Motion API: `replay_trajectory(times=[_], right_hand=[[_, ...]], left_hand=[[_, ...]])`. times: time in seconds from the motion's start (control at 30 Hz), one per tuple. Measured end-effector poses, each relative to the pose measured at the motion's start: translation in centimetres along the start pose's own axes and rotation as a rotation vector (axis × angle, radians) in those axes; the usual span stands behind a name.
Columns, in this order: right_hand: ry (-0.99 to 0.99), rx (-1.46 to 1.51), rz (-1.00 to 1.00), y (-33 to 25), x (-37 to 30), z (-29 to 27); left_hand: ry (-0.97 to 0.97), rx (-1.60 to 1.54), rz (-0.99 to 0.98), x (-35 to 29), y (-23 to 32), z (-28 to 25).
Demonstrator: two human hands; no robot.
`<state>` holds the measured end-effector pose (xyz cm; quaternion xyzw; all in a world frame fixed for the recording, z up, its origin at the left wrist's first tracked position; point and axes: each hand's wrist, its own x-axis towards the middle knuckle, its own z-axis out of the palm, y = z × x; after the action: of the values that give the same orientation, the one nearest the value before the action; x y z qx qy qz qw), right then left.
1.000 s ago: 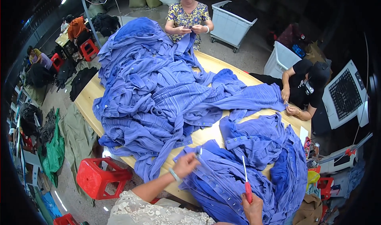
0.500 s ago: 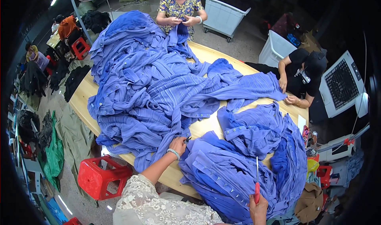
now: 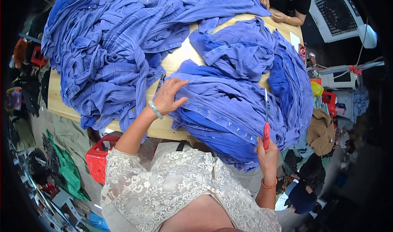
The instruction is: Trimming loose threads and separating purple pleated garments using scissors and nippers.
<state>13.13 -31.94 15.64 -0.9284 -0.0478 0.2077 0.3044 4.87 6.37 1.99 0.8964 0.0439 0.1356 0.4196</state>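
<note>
1. At left, a heap of blue garments [image 3: 102, 43] sprawls over the wooden table [image 3: 182, 60]; the pleated cloth looks soft and limp, each piece probably light, the mass heavier.
2. Right of the heap, your left hand [image 3: 168, 97] stands with thumb and fingers apart at the near stack's left end; a small dark tool [image 3: 161, 81] shows at its far side, whether tucked in or lying loose you cannot tell.
3. Near the middle lies the near stack [image 3: 221, 97], likely to slide and fold; its flat edge with metal fasteners [image 3: 237, 129] looks the firmer place to take hold.
4. Near right, your right hand [image 3: 267, 152] is closed around a red-handled tool [image 3: 266, 133], shaft pointing far; it looks stiff, best held by the handle.
5. Far right, a co-worker's hands [image 3: 276, 15] meet the cloth's end.
6. Against half a second ago, your left hand has opened out from its bunched pose, while your right keeps its clasp; the view tips down, showing more of your lace top [image 3: 176, 183].
</note>
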Motion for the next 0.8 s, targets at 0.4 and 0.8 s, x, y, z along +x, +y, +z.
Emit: replay_trajectory(times=[0.4, 0.8], right_hand=[[-0.218, 0.059, -0.122, 0.9, -2.2, 0.0], [-0.235, 0.017, -0.209, 1.8, -1.9, 1.0]], left_hand=[[-0.147, -0.410, -0.251, 2.0, 1.8, -2.7], [0.137, -0.073, -0.081, 3.5, 2.1, -1.6]])
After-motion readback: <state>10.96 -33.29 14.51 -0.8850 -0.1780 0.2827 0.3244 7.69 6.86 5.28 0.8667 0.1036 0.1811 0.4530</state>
